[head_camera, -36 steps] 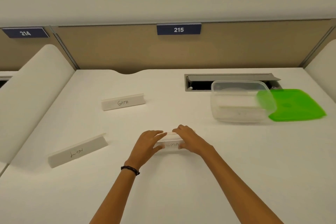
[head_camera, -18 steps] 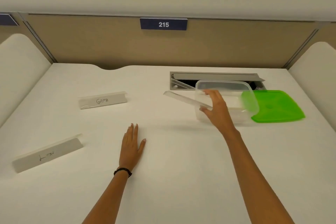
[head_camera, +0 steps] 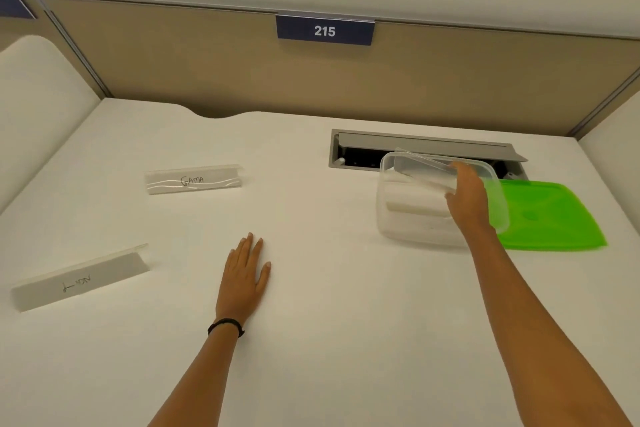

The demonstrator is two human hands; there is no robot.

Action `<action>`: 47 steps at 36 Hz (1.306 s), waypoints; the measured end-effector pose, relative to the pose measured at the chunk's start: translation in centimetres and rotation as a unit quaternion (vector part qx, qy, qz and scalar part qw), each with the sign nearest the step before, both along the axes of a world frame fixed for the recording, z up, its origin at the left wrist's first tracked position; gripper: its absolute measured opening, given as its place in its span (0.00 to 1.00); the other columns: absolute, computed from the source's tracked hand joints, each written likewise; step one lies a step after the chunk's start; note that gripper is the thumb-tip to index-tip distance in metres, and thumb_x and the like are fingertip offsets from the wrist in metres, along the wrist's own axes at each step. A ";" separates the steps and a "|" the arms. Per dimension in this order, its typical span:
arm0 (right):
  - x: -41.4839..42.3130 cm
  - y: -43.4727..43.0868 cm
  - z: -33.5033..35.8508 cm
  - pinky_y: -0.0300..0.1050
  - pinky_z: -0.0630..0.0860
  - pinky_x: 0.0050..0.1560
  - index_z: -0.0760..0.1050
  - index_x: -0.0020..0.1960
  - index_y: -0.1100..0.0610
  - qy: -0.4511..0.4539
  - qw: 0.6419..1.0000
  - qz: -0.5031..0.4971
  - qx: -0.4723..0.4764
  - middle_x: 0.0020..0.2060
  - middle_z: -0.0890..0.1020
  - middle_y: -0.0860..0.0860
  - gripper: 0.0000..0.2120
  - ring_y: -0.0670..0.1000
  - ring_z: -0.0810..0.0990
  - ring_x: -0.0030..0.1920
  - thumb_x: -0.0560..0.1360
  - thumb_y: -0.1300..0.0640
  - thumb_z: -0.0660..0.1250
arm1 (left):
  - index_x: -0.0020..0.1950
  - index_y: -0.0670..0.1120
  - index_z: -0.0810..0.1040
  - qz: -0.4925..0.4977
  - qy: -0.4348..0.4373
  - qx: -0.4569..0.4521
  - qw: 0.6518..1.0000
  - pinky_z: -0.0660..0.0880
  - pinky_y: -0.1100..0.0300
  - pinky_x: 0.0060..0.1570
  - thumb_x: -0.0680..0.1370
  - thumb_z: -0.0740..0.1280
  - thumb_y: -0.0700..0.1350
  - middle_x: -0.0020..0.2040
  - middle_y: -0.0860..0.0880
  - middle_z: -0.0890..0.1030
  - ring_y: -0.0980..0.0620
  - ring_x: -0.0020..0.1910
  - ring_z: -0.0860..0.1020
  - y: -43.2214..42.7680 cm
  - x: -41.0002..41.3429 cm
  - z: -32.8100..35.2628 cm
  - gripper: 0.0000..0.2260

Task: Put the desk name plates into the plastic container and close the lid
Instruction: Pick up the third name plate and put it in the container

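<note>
From the head camera, I saw the white desk (head_camera: 346, 322) with a beige partition behind it and a blue sign (head_camera: 325, 30) that read 215.

The right hand (head_camera: 465, 199) was over the clear plastic container (head_camera: 408, 232), which stood on the right part of the desk, in front of the grey cable hatch (head_camera: 426, 144). The fingers of this hand were closed around one end of a clear name plate (head_camera: 424, 172). The plate was tilted, with its far end at the back left edge of the container. I could not tell whether it touched the rim. At least one other white plate (head_camera: 415, 206) lay already at the bottom of the container.

The green lid (head_camera: 550, 215) lay flat on the desk at the right side of the container, and the container edge partly overlapped it.

The left hand (head_camera: 244, 279) rested palm down on the desk, flat, with the fingers extended and close together, and it held nothing. A black band (head_camera: 225, 325) was on its wrist.

Two more plates stood on the desk, well apart from the container: the "GAMA" plate (head_camera: 194, 179) farther back, and another plate (head_camera: 79, 279) at the left near side, with writing that I could not read clearly.
</note>
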State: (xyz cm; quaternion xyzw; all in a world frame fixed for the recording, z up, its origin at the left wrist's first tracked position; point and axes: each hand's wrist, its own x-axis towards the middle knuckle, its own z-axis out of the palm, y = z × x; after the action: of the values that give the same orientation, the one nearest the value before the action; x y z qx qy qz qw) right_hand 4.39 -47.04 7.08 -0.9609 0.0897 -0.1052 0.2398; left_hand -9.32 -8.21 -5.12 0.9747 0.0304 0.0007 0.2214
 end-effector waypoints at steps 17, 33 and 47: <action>3.7 -2.9 -2.5 0.54 0.68 0.66 0.67 0.68 0.61 0.235 0.966 0.061 -0.089 0.67 0.73 0.60 0.30 0.60 0.70 0.67 0.68 0.69 0.72 | 0.75 0.49 0.58 0.010 -0.006 0.009 1.000 0.51 0.54 0.76 0.77 0.44 0.58 0.77 0.50 0.57 0.52 0.76 0.55 -0.1 0.0 0.0 0.28; 2.2 0.4 -1.0 0.55 0.72 0.59 0.76 0.62 0.60 0.046 0.998 -0.035 0.000 0.61 0.78 0.60 0.16 0.62 0.75 0.62 0.77 0.67 0.58 | 0.75 0.50 0.57 0.012 -0.005 0.002 1.000 0.50 0.55 0.76 0.77 0.44 0.58 0.77 0.51 0.56 0.53 0.76 0.54 0.1 0.1 -0.5 0.28; -3.3 10.7 1.4 0.44 0.70 0.62 0.73 0.65 0.62 -0.159 0.978 0.023 0.133 0.60 0.78 0.59 0.16 0.57 0.76 0.60 0.77 0.64 0.62 | 0.73 0.44 0.63 -0.074 -0.022 0.036 0.996 0.60 0.50 0.73 0.81 0.58 0.46 0.75 0.43 0.62 0.44 0.73 0.63 1.8 -0.1 0.5 0.21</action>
State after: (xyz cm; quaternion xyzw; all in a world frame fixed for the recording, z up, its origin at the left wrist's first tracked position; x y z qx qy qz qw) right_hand 1.06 -36.37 8.51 -0.8931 0.0414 -0.2381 0.3793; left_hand -9.45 -6.45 -4.58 0.9814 -0.0467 0.0073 0.1863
